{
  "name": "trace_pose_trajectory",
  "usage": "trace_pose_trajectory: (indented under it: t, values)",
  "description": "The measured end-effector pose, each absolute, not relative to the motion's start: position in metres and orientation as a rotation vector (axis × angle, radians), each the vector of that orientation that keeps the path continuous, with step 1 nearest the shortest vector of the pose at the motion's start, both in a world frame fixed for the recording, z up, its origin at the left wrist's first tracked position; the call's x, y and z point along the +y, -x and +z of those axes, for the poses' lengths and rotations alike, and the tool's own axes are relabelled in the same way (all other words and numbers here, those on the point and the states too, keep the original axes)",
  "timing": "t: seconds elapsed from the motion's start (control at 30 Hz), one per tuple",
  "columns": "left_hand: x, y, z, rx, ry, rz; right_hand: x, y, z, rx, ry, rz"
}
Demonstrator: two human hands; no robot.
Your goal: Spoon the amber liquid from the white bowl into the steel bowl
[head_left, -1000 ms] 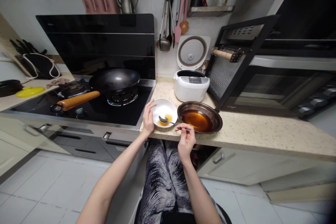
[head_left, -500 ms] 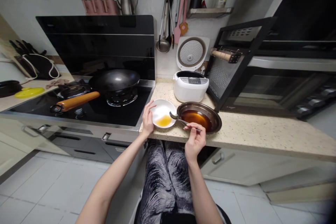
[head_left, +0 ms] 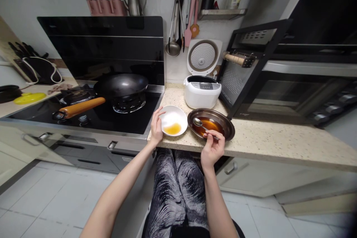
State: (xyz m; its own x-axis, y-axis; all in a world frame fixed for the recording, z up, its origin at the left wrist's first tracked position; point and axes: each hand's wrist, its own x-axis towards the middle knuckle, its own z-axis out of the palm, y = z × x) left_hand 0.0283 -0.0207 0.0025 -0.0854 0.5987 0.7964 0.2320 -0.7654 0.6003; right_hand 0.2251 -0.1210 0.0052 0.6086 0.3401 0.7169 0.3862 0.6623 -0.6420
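My left hand [head_left: 156, 126] grips the left rim of a white bowl [head_left: 173, 113] on the counter. A small pool of amber liquid [head_left: 172, 129] lies at the bottom of that bowl. Between the thumb and fingers of my right hand [head_left: 212, 148] is the handle of a metal spoon [head_left: 198, 122]. The spoon's head is over the left inner side of a dark round metal bowl [head_left: 231, 130]. Reddish-brown clear liquid [head_left: 213, 123] fills part of this second bowl, just right of the white one.
Behind the bowls stands a white rice cooker [head_left: 202, 95], lid raised. To the left, a black wok [head_left: 121, 85] with a wooden handle [head_left: 85, 107] sits on the gas stove [head_left: 125, 122]. A black rack [head_left: 232, 85] and an oven [head_left: 295, 93] stand at right. Utensils [head_left: 175, 26] hang above.
My right hand has moved the spoon to the right, from the white bowl's right rim to over the dark bowl. My left hand stays at the white bowl.
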Motion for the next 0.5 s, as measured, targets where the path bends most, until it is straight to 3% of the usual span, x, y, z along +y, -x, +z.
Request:
trace_pose_trajectory:
  t: [0.3,0.5]
  values:
    - [-0.021,-0.028,0.003,0.905,-1.912,1.927,-0.115,-0.24,-0.005,-1.337,0.882,-0.376]
    - [-0.02,-0.027,0.002,0.901,-1.913,1.92,-0.114,-0.247,-0.01,-1.575,0.855,-0.404]
